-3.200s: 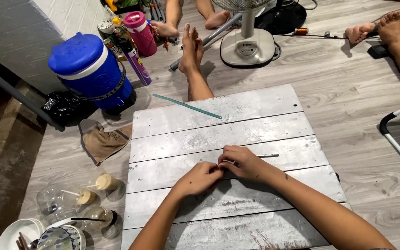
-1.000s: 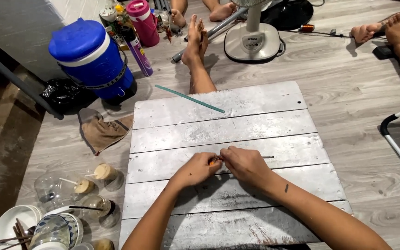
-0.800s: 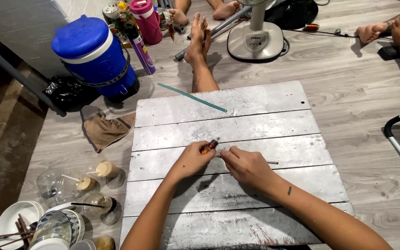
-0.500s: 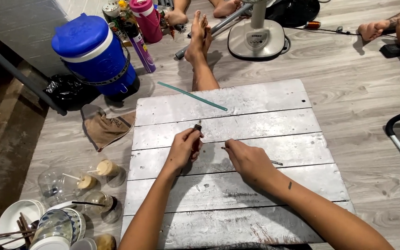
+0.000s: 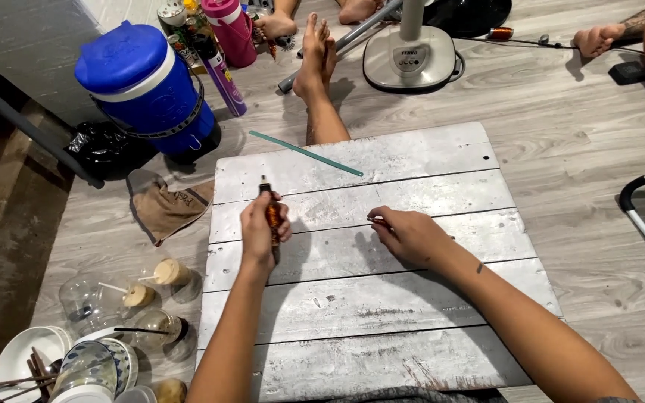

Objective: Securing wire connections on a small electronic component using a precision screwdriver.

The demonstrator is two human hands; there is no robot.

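The left hand (image 5: 263, 227) is closed around a slim brown tool with a dark tip (image 5: 269, 213), holding it upright along the board's depth, its long axis pointing away from the person toward the far edge of the white plank desk (image 5: 382, 351). The right hand (image 5: 408, 233) rests on the planks well to the right, fingers curled and pinching the end of a thin rod (image 5: 376, 221) that lies roughly crosswise on the desk; most of the rod is hidden under the hand. The rod thus lies to the right of the tool, and the two hands sit apart with bare plank between them, nothing standing in that gap. Farther off, a thin green strip (image 5: 305, 153) lies slantwise near the desk's far edge, clear of both hands. Off the desk to the left stand a blue cooler jug (image 5: 147, 89), a brown cloth (image 5: 169, 209) and a cluster of clear cups and bowls (image 5: 106, 328); another person's feet (image 5: 315, 60) and a fan base (image 5: 412, 60) lie beyond the far edge.
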